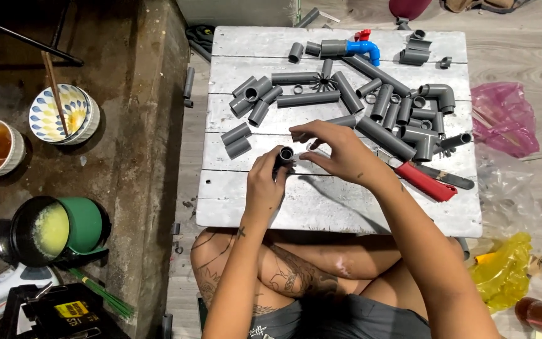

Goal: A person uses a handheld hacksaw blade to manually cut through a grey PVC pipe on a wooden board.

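left hand [263,182] fingers wrapped round a short grey pipe [284,155], centre frame, open end up | right hand [340,152] fingers pinched together just beside pipe mouth, whether on something small I cannot tell | white table [340,210] under both | grey fittings [346,94] heaped above | red cutter [423,181] right of centre
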